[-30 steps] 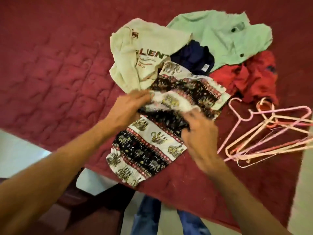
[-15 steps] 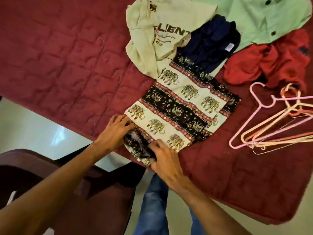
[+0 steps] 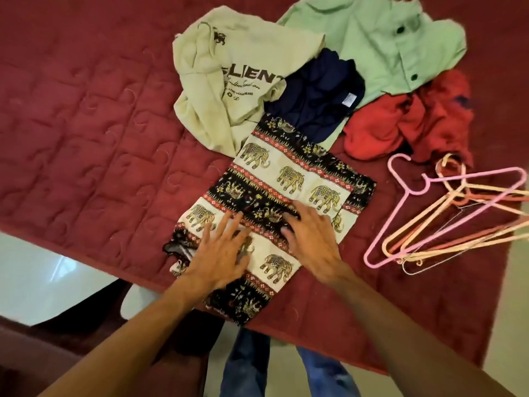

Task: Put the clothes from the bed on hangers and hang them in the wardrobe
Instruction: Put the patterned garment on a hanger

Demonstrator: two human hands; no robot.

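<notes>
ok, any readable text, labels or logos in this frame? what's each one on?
"SLIENT": large dark letters on the beige hoodie; the start may be folded under.
Script line under it: blurred, unreadable.
Small line below that: seems to begin "LIVE YOUR", rest unclear.
The white tag on the navy garment: too small to read.
The dark mark on the red garment: no legible letters.
</notes>
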